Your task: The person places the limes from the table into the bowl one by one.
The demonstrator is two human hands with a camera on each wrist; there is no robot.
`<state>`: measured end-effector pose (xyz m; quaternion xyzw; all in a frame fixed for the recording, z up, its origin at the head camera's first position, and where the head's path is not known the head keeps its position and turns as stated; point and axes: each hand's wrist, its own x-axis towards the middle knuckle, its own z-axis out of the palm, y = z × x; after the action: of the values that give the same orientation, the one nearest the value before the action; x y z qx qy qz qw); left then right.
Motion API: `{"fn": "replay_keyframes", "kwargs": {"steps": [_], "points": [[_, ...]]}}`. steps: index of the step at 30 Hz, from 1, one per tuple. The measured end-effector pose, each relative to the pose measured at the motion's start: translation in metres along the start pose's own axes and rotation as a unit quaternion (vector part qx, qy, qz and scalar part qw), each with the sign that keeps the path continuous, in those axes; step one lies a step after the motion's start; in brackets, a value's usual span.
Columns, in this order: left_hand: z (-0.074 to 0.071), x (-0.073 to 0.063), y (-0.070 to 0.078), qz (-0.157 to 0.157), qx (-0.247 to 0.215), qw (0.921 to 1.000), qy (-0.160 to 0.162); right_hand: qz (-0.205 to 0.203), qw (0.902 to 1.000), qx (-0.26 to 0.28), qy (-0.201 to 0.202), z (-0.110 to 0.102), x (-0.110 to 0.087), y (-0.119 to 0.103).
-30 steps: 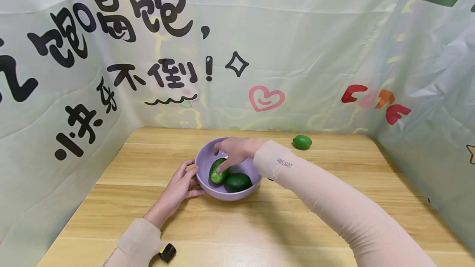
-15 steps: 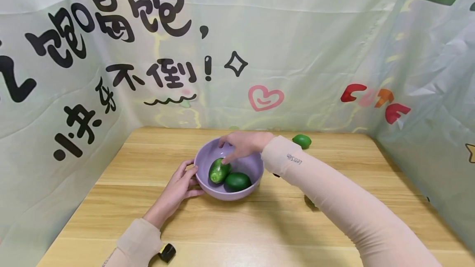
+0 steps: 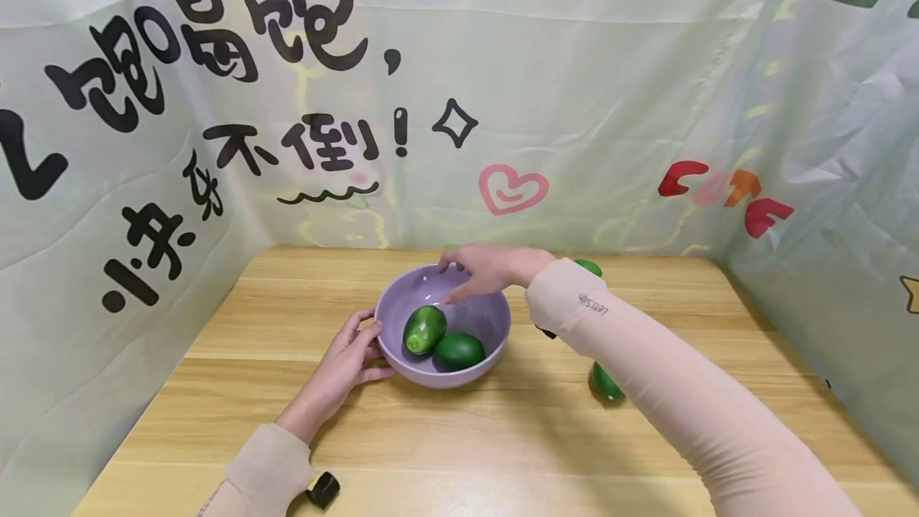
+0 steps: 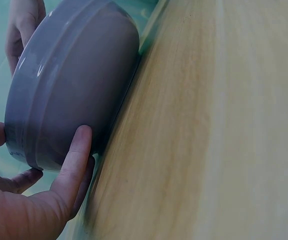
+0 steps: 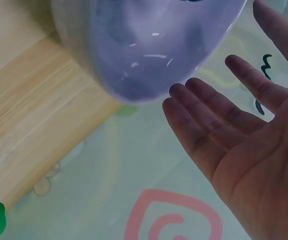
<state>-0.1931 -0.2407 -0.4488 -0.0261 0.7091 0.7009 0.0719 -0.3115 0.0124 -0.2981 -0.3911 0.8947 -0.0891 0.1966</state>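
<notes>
Lilac bowl (image 3: 443,380) touches spread left hand (image 3: 350,354); spread right hand (image 3: 490,268) hovers.

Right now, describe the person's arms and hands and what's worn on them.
Both forearms wear pale beige, wide-cuffed fabric sleeves, the left sleeve and right sleeve. Small dark lettering, like "LetsSlim", marks the right one. The left hand and right hand show no gloves.

Right sleeve (image 3: 646,365) partly hides probable lime (image 3: 606,384).
</notes>
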Motion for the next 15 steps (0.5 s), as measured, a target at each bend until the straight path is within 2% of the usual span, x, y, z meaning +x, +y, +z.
{"fn": "replay_keyframes", "kwargs": {"steps": [15], "points": [[0.0,-0.001,0.001,0.0,0.002,1.0,-0.003,0.025,0.9986,0.028,0.036,-0.009,-0.028,0.027]]}}
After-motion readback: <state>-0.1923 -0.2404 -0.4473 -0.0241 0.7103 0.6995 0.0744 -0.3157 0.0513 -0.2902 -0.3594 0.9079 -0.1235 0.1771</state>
